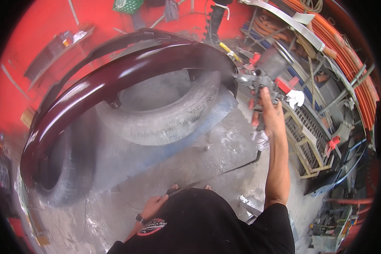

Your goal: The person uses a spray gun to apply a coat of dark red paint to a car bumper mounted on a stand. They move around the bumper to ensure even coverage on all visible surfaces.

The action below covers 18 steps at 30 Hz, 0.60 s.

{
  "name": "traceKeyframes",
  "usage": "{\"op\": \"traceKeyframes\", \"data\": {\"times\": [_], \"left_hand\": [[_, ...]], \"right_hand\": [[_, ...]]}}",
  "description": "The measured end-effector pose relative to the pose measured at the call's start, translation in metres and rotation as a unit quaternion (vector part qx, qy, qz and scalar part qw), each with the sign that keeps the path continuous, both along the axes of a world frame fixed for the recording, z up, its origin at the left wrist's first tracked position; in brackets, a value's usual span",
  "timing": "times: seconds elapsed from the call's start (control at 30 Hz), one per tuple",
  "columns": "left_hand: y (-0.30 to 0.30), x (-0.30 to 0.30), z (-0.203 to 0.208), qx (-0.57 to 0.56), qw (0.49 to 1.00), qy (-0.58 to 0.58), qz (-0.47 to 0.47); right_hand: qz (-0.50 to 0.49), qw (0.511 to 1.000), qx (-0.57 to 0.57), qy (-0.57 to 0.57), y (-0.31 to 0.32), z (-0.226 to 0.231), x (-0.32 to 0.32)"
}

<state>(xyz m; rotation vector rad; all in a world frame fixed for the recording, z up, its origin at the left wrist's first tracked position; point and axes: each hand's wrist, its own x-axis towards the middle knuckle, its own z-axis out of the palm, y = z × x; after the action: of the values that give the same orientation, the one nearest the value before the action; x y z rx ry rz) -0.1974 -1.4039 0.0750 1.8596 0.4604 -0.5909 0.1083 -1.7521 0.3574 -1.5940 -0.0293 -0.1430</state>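
Observation:
My right hand [271, 108] is raised at the right, its fingers wrapped round a spray gun [260, 84] with a grey cup on top. The nozzle points left at the right end of a long, curved, glossy dark maroon car bumper [127, 74], a short gap apart. A black air hose [228, 170] hangs from the gun's handle and runs low across to my left hand [154, 206], which is closed on it near my body. Some of the left fingers are hard to make out. White wrapping [260, 139] hangs at the gun's lower end.
The bumper lies over a large grey-dusted tyre [156, 127] and another tyre [57, 165], on a bluish board [169, 154]. Shelves and racks with orange pipes [347, 55] fill the right side. A small shelf [57, 51] hangs on the red wall. Haze blurs the bumper's right end.

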Motion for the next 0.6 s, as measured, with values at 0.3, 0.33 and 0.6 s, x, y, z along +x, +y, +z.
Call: {"op": "traceKeyframes", "data": {"times": [0.3,0.33,0.6], "left_hand": [[-0.041,0.009,0.021,0.028,0.999,-0.042,0.006],[-0.046,0.013,0.023,0.026,0.999,-0.034,0.014],[-0.049,0.017,0.021,0.078,0.997,-0.019,-0.017]], "right_hand": [[-0.111,0.987,0.036,0.113,-0.107,-0.091,0.062],[-0.115,0.987,0.036,0.106,-0.114,-0.094,0.065],[-0.038,0.996,0.056,0.053,-0.075,-0.044,0.033]]}}
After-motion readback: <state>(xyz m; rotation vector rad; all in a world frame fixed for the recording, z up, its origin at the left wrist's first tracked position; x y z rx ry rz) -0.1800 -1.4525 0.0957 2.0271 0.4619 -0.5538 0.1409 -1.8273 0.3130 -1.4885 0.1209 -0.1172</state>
